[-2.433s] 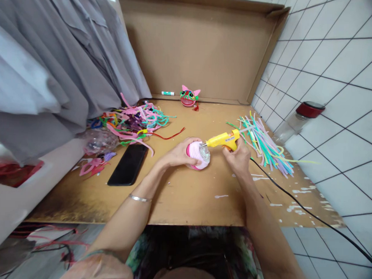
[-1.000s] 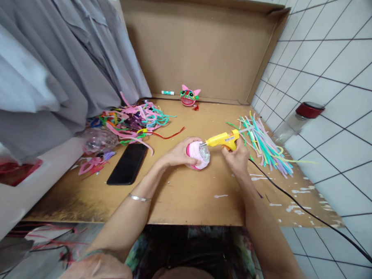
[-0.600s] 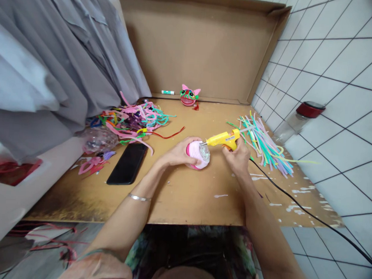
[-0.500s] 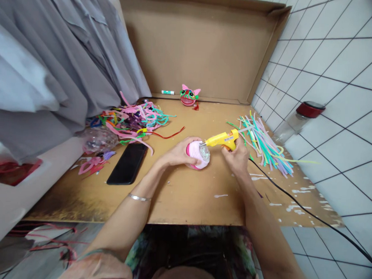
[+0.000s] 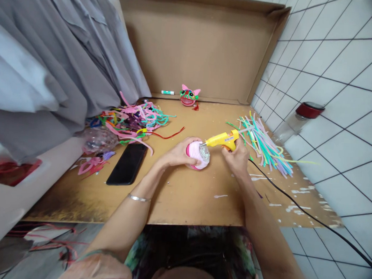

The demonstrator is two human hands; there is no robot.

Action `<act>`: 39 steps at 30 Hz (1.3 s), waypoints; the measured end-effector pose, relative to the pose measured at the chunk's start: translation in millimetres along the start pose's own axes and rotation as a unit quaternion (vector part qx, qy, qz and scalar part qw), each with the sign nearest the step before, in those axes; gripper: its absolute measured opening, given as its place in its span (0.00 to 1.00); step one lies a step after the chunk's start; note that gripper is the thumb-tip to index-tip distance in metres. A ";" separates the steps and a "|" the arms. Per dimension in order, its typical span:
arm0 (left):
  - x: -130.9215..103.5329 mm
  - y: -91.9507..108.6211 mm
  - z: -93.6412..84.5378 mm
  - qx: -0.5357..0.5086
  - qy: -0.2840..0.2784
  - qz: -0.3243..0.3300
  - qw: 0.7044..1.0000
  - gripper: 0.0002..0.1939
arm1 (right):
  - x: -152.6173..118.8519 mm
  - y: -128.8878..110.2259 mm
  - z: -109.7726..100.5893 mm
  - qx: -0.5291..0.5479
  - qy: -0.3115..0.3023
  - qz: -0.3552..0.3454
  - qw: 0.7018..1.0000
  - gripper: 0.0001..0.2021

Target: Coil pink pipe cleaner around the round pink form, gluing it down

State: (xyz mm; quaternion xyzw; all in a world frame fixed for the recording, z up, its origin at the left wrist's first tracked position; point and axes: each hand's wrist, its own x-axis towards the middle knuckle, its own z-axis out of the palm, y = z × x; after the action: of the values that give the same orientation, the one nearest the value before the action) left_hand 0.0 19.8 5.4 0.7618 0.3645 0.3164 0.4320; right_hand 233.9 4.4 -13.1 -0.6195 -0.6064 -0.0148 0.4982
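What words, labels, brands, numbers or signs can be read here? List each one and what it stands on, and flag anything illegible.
None can be read for certain.
Yellow glue gun in the right hand: small print on its pale label, too blurred to read.
Green-and-white tube at the back: any lettering is too small to make out.
Phone: dark screen, no text visible.

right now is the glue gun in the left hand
No, the right hand grips the glue gun, while the left hand holds the pink piece.
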 end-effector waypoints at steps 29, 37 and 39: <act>-0.8 -0.8 1.2 -0.027 0.011 -0.016 0.999 0.40 | 0.2 3.7 0.8 -0.034 0.011 -0.001 0.999 0.14; -0.9 -2.3 0.7 -0.020 0.012 -0.009 1.000 0.40 | 0.1 4.3 0.8 -0.026 0.003 -0.008 1.000 0.13; -0.9 -2.1 0.9 -0.022 0.014 -0.011 1.000 0.41 | 0.2 3.1 -0.1 -0.020 0.008 -0.006 1.000 0.14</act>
State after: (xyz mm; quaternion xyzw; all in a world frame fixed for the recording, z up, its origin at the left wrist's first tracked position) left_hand -0.3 19.4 2.9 0.7436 0.3716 0.3306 0.4469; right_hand 236.4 5.1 -14.8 -0.6255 -0.6058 -0.0355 0.4904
